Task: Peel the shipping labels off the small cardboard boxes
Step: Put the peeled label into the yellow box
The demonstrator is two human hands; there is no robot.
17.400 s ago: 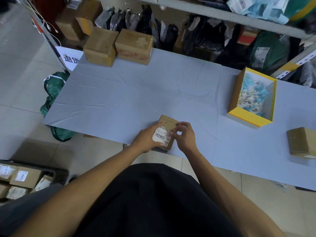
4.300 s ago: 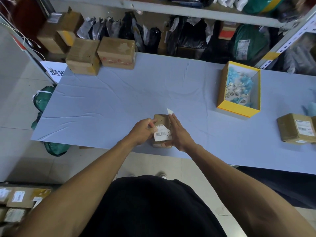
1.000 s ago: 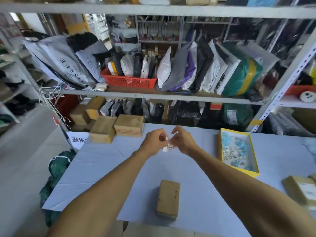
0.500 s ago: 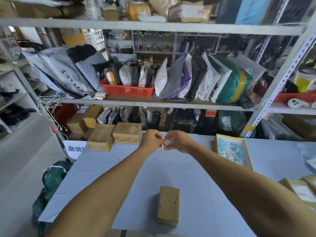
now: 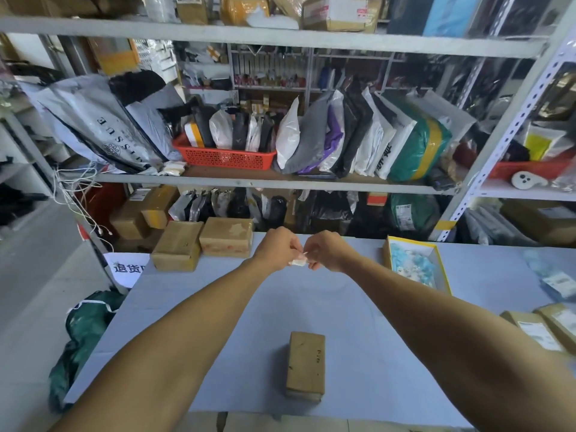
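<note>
I had both arms stretched out over the grey-blue cloth-covered counter [image 5: 193,307], and the small crumpled white shipping label [image 5: 298,261] sat between my two hands, raised above the counter's far half. My left hand [image 5: 276,249] had its grip closed on the label's left end, fingers curled in tight around it. My right hand [image 5: 322,251] had its grip pinched on the label's right end, thumb and fingertips pressed together on the paper. The two hands were almost touching, with only the wad of label showing between them.

The small plain brown cardboard box [image 5: 305,366] lay well apart from both hands, on the near part of the counter and close to its front edge. Its top face showed bare cardboard with a few small dark marks. Neither hand touched it.

To my right, at the counter's edge, two more brown cardboard boxes with white labels [image 5: 542,330] lay side by side, their labels facing up. Further back on the right stood an open yellow-rimmed box holding pale blue bits [image 5: 414,266]. At the far left corner two larger brown cartons [image 5: 202,243] stood touching each other. Behind the counter ran a grey metal shelf rack [image 5: 280,180] packed with parcel bags and a red plastic basket [image 5: 224,157].
</note>
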